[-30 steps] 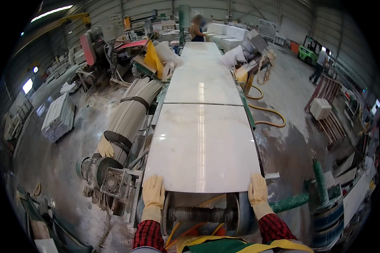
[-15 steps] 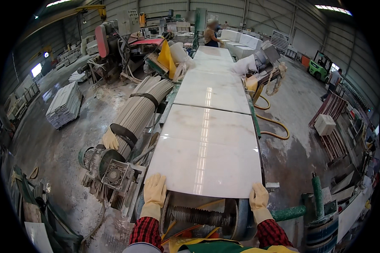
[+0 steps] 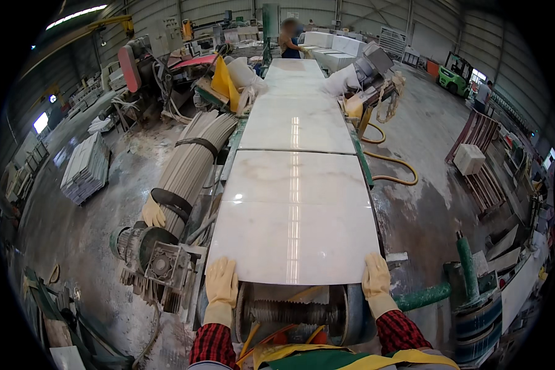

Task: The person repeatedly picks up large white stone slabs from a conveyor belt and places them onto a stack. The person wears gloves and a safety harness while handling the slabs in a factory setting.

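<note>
A polished white stone slab [image 3: 262, 228] with faint veining lies flat, its near edge toward me. At its near left corner, my gloved left hand [image 3: 221, 285] grips the edge, fingers pointing forward. My right hand [image 3: 377, 280], in the same cream rubber glove, holds the near right corner. The undersides of both grips are hidden. Beyond a narrow dark gap, a second white slab [image 3: 271, 123] follows in line. Below the near edge shows a ribbed roller [image 3: 293, 314] of the conveyor.
To the left are a strapped bundle of long pale strips [image 3: 191, 154], a loose glove [image 3: 153, 213] and a motor [image 3: 132, 242]. On the right are a green pipe [image 3: 423, 297] and a yellow hose [image 3: 391, 161]. A person [image 3: 290, 42] stands far ahead; a green forklift [image 3: 455, 75] is farther right.
My view has turned slightly right, so the surroundings sit farther left and higher. Both hands remain at the near slab's corners, and no clear slab movement shows.
</note>
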Demonstrator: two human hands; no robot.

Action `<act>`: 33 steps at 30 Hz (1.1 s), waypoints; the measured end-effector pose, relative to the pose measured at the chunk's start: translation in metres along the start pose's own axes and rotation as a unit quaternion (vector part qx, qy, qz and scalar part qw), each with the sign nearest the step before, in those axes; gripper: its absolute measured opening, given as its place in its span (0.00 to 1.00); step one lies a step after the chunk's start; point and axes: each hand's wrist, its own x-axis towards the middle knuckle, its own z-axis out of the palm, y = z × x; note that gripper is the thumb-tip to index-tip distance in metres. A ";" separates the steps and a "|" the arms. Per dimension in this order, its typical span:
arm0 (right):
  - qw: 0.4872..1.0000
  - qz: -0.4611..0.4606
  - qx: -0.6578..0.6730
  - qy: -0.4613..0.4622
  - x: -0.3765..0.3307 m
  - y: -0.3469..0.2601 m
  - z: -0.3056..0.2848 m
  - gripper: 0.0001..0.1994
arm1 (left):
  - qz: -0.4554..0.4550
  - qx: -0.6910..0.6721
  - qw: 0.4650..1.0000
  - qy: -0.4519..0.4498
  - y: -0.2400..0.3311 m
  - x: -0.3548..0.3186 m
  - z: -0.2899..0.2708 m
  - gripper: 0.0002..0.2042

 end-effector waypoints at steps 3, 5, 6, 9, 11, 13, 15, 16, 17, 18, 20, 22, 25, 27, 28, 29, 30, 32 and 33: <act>1.000 -0.009 -0.003 0.009 -0.002 0.004 0.003 0.16 | 0.005 0.001 1.000 0.004 -0.001 -0.001 0.000 0.21; 1.000 -0.011 -0.003 0.007 -0.008 0.006 0.003 0.16 | 0.007 0.004 1.000 0.006 -0.002 -0.004 0.002 0.21; 1.000 -0.013 -0.008 0.006 -0.008 0.009 0.004 0.16 | 0.008 0.005 1.000 0.009 -0.003 -0.003 0.005 0.22; 1.000 -0.008 -0.012 0.000 -0.003 0.002 -0.001 0.16 | 0.009 0.005 1.000 0.016 -0.002 -0.002 0.002 0.22; 1.000 0.004 -0.001 -0.011 -0.005 0.001 0.001 0.15 | 0.004 0.007 1.000 0.009 -0.001 -0.004 -0.004 0.22; 1.000 -0.016 0.006 0.004 -0.008 0.005 0.003 0.17 | -0.005 0.008 1.000 -0.012 0.002 -0.008 -0.007 0.22; 1.000 -0.030 0.003 0.009 -0.014 0.010 0.003 0.17 | 0.002 0.004 1.000 -0.003 0.000 -0.008 -0.001 0.22; 0.999 -0.032 -0.001 0.015 -0.010 0.009 0.004 0.17 | 0.010 0.007 1.000 0.004 -0.002 -0.004 -0.001 0.22; 0.999 -0.033 -0.007 0.022 -0.009 0.008 0.004 0.17 | 0.007 0.005 1.000 0.004 -0.001 -0.005 -0.002 0.22; 1.000 -0.020 -0.002 0.007 -0.012 0.005 0.001 0.16 | 0.005 0.004 1.000 0.005 0.001 -0.008 -0.002 0.22; 1.000 0.011 0.004 -0.006 -0.008 -0.001 -0.006 0.15 | 0.012 -0.001 1.000 0.015 -0.001 -0.004 -0.002 0.21; 1.000 0.003 -0.003 0.012 -0.007 -0.003 -0.003 0.14 | 0.026 -0.013 0.999 0.021 -0.008 -0.010 0.001 0.21; 0.999 0.013 -0.042 0.026 -0.009 -0.007 -0.007 0.12 | 0.041 -0.024 0.998 0.031 -0.006 -0.012 0.005 0.20; 0.998 0.015 -0.054 0.034 -0.012 0.003 -0.005 0.12 | 0.064 -0.013 0.997 0.031 -0.011 -0.010 0.015 0.20; 0.998 0.033 -0.047 0.027 -0.016 0.006 -0.008 0.13 | 0.070 -0.002 0.997 0.024 -0.014 -0.013 0.019 0.20; 0.999 0.040 -0.024 0.018 -0.013 0.001 -0.001 0.14 | 0.042 0.001 0.999 0.006 -0.017 -0.018 0.011 0.20; 0.998 0.054 -0.007 0.011 -0.016 0.000 0.001 0.14 | 0.020 0.001 1.000 -0.015 -0.013 -0.018 0.007 0.20; 0.998 0.064 0.005 0.006 -0.020 0.001 0.006 0.15 | 0.029 0.033 0.999 -0.015 -0.014 -0.018 0.005 0.24; 0.998 0.069 0.008 0.003 -0.021 0.004 0.007 0.15 | 0.030 0.028 0.999 -0.028 -0.012 -0.016 0.004 0.23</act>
